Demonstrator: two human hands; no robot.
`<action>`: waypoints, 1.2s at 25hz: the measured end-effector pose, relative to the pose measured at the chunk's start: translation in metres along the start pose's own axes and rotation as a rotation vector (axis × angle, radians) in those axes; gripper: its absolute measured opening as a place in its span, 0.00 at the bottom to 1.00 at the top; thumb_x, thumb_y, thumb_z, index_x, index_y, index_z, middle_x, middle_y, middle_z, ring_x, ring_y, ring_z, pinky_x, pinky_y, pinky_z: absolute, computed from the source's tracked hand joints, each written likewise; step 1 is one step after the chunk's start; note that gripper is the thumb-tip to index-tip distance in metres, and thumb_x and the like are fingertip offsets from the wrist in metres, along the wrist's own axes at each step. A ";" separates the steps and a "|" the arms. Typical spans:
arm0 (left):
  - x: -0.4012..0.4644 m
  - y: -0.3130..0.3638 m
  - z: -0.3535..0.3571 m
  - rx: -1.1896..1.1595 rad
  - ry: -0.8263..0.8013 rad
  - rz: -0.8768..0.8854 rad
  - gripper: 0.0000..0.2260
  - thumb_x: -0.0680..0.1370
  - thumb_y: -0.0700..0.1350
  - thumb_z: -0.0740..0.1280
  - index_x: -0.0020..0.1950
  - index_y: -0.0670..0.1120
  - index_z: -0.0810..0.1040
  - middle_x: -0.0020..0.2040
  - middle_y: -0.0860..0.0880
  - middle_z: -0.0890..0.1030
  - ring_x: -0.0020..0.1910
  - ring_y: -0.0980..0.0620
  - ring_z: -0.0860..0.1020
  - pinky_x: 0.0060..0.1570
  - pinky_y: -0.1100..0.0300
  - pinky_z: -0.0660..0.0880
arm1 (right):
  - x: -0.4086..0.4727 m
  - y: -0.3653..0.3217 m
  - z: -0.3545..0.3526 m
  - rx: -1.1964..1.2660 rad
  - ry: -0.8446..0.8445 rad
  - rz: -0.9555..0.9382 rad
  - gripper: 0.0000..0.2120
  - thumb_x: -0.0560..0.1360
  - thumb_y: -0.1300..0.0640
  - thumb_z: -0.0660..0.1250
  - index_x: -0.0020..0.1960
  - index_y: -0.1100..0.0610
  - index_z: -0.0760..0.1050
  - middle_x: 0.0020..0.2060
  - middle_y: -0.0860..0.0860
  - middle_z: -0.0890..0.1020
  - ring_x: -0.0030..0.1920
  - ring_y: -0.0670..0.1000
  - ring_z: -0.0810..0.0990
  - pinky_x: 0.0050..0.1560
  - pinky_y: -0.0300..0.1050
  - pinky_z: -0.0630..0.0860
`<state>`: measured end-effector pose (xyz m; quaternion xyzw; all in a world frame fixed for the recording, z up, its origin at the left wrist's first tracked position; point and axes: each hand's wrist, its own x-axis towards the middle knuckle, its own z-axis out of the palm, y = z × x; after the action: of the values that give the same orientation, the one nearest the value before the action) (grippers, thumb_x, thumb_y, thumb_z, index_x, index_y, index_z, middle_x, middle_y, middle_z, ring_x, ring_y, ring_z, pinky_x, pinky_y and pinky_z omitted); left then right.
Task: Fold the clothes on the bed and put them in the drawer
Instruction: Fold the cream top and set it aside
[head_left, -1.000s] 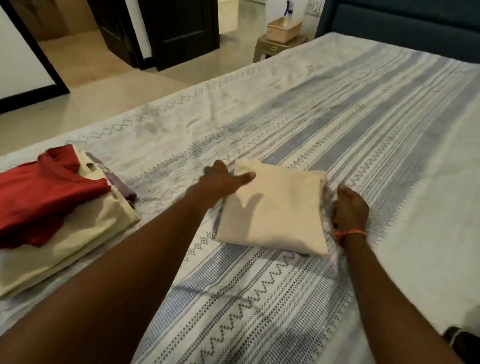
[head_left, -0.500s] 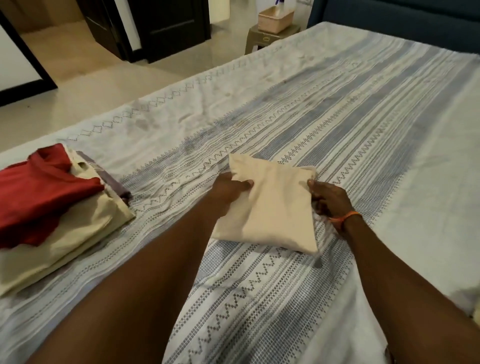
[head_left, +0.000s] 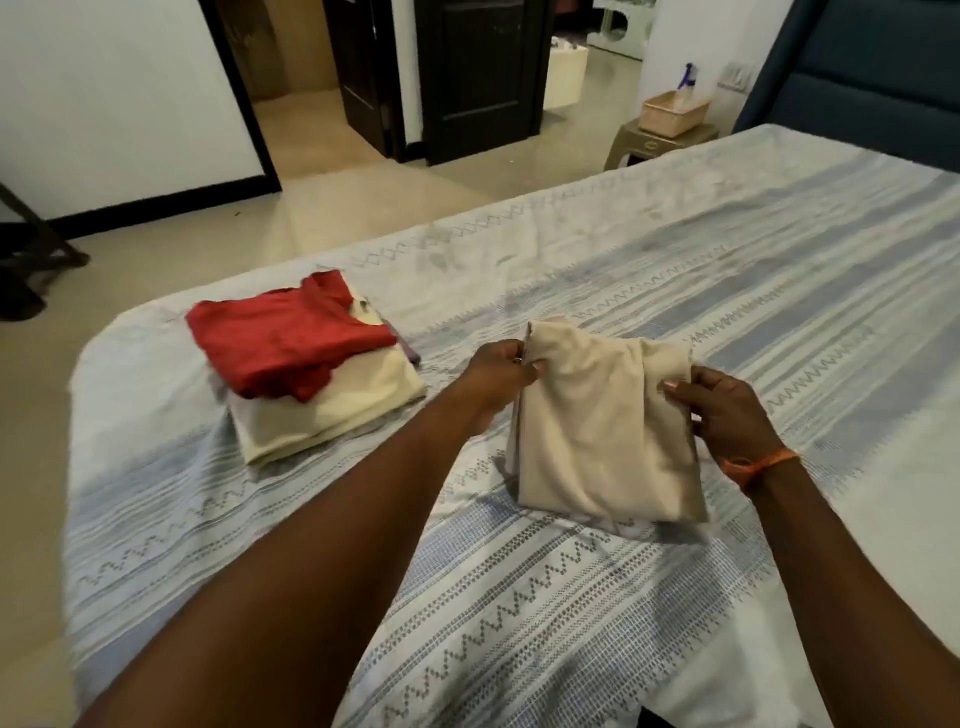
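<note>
A folded beige garment (head_left: 602, 421) is lifted off the striped bed cover (head_left: 753, 291), its lower end still near the bed. My left hand (head_left: 498, 374) pinches its upper left edge. My right hand (head_left: 727, 410) grips its right edge, an orange band on that wrist. To the left lies a stack of folded clothes (head_left: 332, 410): a red garment (head_left: 280, 343) on top of cream ones. No drawer is in view.
The bed's far edge runs along a tiled floor (head_left: 332, 208). Beyond it stand dark doors (head_left: 478, 78), a small stool with a wicker basket (head_left: 672, 111), and a blue headboard (head_left: 857, 67) at the upper right.
Both hands have taken hold of the beige garment's sides and raised it off the bed. My head has lifted, bringing the doors and floor into view.
</note>
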<state>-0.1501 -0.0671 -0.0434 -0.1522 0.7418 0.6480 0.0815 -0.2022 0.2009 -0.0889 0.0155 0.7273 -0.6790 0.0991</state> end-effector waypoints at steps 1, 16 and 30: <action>-0.006 0.001 -0.007 0.012 0.000 0.006 0.08 0.81 0.41 0.64 0.59 0.42 0.77 0.43 0.46 0.75 0.31 0.56 0.67 0.21 0.68 0.61 | -0.006 -0.011 0.010 -0.034 -0.009 -0.071 0.07 0.74 0.63 0.70 0.52 0.57 0.82 0.45 0.54 0.84 0.47 0.53 0.81 0.45 0.48 0.77; -0.108 -0.142 -0.188 -0.330 0.292 -0.352 0.07 0.81 0.36 0.60 0.56 0.44 0.75 0.52 0.38 0.79 0.44 0.44 0.78 0.41 0.49 0.79 | -0.153 0.082 0.191 -0.815 -0.502 -0.790 0.18 0.57 0.70 0.73 0.36 0.48 0.78 0.45 0.45 0.84 0.49 0.45 0.82 0.46 0.46 0.79; -0.064 -0.125 -0.217 0.015 -0.211 -0.295 0.17 0.71 0.43 0.77 0.56 0.40 0.77 0.53 0.43 0.82 0.50 0.45 0.81 0.51 0.54 0.79 | -0.143 0.032 0.254 0.406 0.195 0.613 0.28 0.65 0.63 0.74 0.65 0.63 0.76 0.56 0.58 0.83 0.48 0.57 0.84 0.43 0.52 0.83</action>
<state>-0.0314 -0.2875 -0.1084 -0.1898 0.7037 0.6357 0.2543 -0.0255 -0.0321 -0.1113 0.3164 0.5455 -0.7434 0.2229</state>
